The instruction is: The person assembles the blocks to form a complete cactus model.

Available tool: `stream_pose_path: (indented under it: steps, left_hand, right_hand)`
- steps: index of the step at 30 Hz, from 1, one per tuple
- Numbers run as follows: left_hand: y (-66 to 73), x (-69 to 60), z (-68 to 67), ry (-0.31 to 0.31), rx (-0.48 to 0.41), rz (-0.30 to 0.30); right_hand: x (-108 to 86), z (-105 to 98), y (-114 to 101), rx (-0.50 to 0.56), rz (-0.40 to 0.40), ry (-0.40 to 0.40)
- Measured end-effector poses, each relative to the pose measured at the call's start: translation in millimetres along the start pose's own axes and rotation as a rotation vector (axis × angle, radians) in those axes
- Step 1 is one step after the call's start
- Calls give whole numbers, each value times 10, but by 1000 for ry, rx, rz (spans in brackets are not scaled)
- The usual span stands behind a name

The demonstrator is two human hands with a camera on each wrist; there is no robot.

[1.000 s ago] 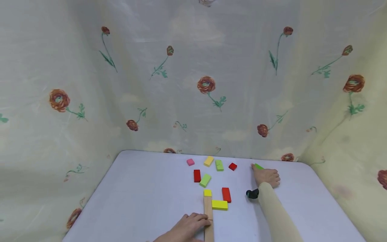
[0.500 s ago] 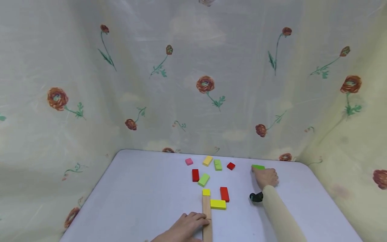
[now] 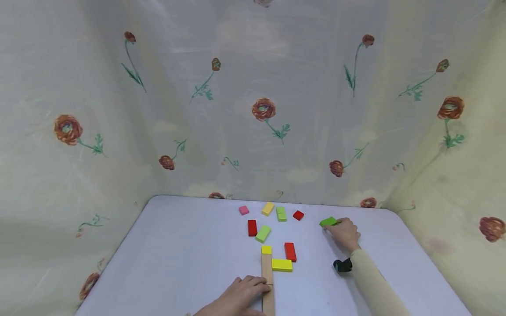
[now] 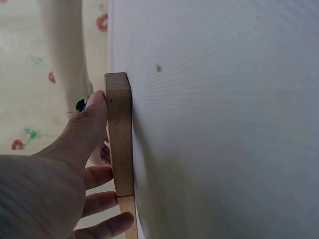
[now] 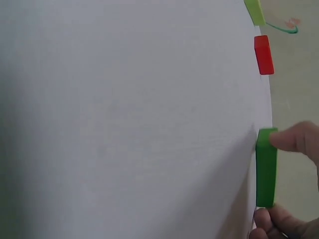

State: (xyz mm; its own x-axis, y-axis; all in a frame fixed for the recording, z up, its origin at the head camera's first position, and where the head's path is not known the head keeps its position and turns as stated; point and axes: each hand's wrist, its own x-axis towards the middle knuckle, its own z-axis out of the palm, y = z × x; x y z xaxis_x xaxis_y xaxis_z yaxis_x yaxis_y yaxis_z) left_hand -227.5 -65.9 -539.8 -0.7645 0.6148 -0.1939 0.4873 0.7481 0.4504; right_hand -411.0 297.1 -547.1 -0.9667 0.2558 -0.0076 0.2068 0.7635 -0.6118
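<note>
My right hand [image 3: 345, 234] pinches a green block [image 3: 328, 222] at the table's far right. In the right wrist view, the thumb touches one end of this green block [image 5: 266, 169] and curled fingers meet the other. My left hand [image 3: 239, 295] rests on a line of two plain wooden blocks [image 3: 267, 268], its fingers loosely bent near their joint. The left wrist view has the thumb along the edge of the nearer wooden block [image 4: 119, 139]. A small yellow block [image 3: 266, 249] caps the line's far end, and a longer yellow block [image 3: 282, 265] lies against its right side.
Loose blocks lie beyond the line: red ones [image 3: 290, 252] [image 3: 252, 228] [image 3: 298, 215], light green ones [image 3: 263, 233] [image 3: 281, 214], a pale yellow one [image 3: 268, 208] and a pink one [image 3: 243, 210]. A flowered curtain [image 3: 261, 166] rises behind the white table [image 3: 189, 245].
My right hand has taken hold of the green block, turned it and drawn it slightly left. The left hand has stayed on the wooden blocks. The head view has shifted slightly.
</note>
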Motion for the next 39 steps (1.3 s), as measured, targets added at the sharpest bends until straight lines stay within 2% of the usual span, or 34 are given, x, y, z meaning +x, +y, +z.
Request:
stream_pose_path:
  steps: [6,11,16,22,39]
  left_hand:
    - [-3,-14,-5,8,6,4]
    - [-10,-11,-8,-7,-21,-4]
    - [5,-6,-9,-6,-16,-14]
    - [18,-5,-10,-6,-14,-22]
    - [13,11,-9,-1,-3,-8]
  right_hand:
    - [-41,69,0,-2,-117,-63]
    - [-84,154,-14,51,-166,-131]
    - [-118,209,-88,83,-185,-187]
    - [-133,275,-155,73,-184,-233]
    - [-172,429,-464,73,-281,-332]
